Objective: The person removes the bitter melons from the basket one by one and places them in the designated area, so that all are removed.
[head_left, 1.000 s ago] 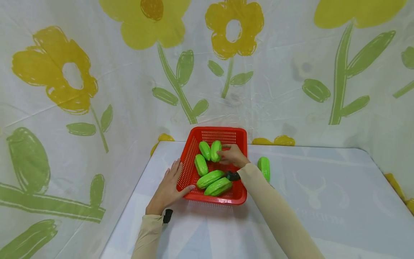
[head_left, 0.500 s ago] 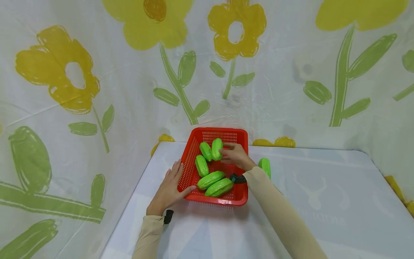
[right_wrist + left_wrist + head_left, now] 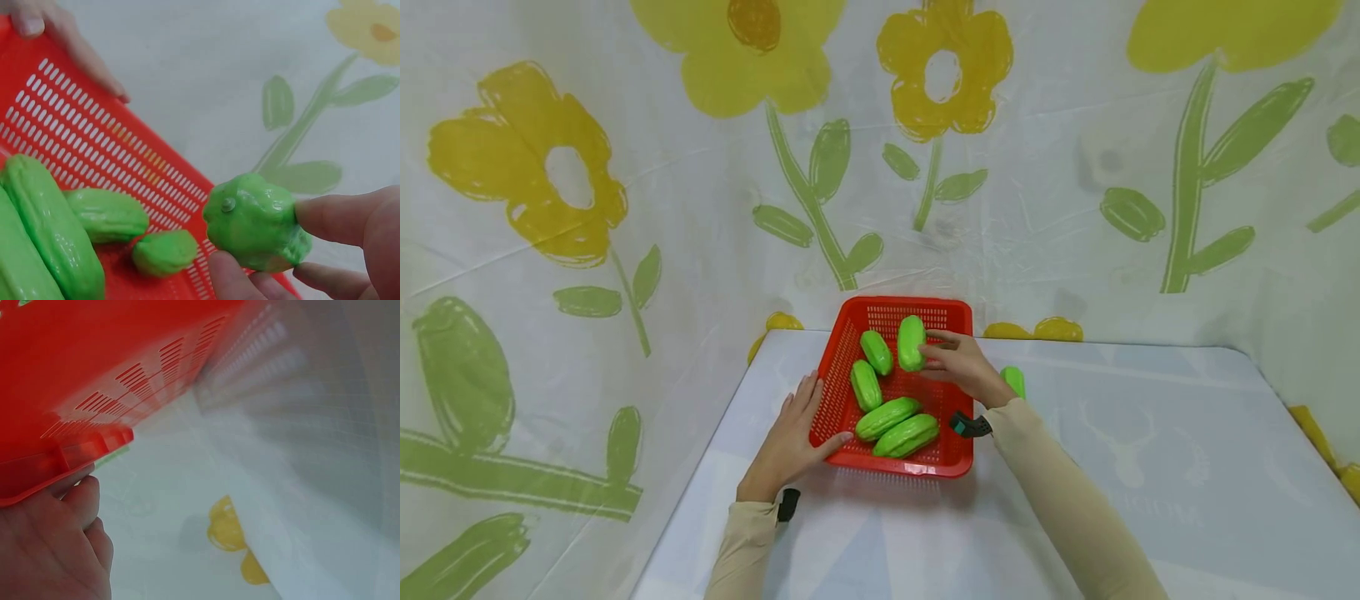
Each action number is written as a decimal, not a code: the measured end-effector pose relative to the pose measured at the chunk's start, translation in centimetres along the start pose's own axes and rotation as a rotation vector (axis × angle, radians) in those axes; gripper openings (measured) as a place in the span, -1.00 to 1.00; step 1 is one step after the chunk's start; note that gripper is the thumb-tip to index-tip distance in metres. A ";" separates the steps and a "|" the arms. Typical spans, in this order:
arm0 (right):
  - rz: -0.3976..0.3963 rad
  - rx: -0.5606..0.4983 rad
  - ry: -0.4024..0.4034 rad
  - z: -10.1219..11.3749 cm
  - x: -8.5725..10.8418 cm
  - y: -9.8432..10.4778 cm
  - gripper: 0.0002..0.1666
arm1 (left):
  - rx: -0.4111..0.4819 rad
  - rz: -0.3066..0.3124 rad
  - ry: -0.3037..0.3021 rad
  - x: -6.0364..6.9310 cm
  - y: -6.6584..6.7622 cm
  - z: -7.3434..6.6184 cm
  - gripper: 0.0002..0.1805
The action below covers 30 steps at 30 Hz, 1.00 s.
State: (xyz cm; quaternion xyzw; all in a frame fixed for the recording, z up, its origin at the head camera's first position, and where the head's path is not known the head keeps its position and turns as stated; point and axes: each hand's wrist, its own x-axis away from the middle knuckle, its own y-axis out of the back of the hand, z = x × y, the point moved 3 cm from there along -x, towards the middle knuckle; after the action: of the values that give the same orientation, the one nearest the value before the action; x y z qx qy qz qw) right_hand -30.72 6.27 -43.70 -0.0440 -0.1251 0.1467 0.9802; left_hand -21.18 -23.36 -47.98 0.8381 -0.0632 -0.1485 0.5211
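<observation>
A ridged green bitter melon (image 3: 912, 343) is pinched in my right hand (image 3: 964, 363), lifted over the back of a red plastic basket (image 3: 962, 454). The right wrist view shows the thumb and fingertips around this bitter melon (image 3: 253, 222), its stem end facing the camera. On the basket's left rim rests my left hand (image 3: 790, 442), fingers straight along the edge and thumb over the front corner. From the left wrist view, the fingers (image 3: 82, 500) lie against the rim's underside. Several more bitter melons (image 3: 887, 418) lie inside the basket.
One bitter melon (image 3: 1013, 381) lies on the white table (image 3: 1120, 500) right of the basket, partly hidden by my right forearm. A flower-printed curtain (image 3: 1045, 167) hangs closely behind the basket and along the left side.
My right hand has raised the bitter melon from beside the others at the basket's back and shifted it slightly right. The left hand stays on the rim.
</observation>
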 end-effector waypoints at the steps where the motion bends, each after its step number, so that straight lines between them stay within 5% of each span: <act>1: -0.002 0.004 0.003 0.0 0.2 0.1 -0.29 | 0.004 0.001 0.002 0.0 0.0 0.0 0.16; 30: -0.064 0.093 0.055 -0.7 5.8 4.8 -0.21 | -0.005 0.010 -0.001 0.0 -0.1 0.2 0.17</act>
State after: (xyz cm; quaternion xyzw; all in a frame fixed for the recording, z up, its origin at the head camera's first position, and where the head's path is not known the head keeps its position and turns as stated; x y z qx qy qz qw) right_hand -26.49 12.58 -43.67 0.0014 -0.0927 0.1196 0.9885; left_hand -21.29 -23.51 -48.12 0.8364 -0.0674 -0.1465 0.5239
